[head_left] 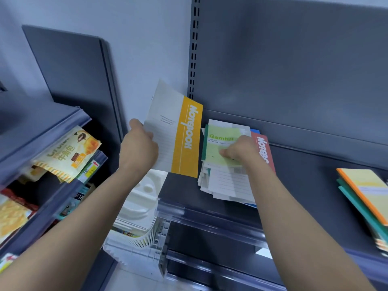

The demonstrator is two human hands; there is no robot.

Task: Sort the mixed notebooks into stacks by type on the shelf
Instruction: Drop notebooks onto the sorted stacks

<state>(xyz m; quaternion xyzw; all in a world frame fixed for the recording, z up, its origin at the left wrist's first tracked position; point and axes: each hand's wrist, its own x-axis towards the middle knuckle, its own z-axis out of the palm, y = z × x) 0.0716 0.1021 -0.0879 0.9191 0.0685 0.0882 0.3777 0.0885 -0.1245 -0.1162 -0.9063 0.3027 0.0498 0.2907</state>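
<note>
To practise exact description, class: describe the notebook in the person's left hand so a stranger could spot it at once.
Find the dark grey metal shelf with a mixed pile of paper notebooks. Left of the pile, the left hand holds up a thin white lined notebook. Unlike the green-covered notebook and red-banded notebook in the pile, it has a yellow band reading NOTEBOOK.

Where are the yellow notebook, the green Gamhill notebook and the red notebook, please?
yellow notebook [184, 139], head view, on its yellow band.
green Gamhill notebook [218, 131], head view, on its upper cover.
red notebook [265, 148], head view, on its cover.
</note>
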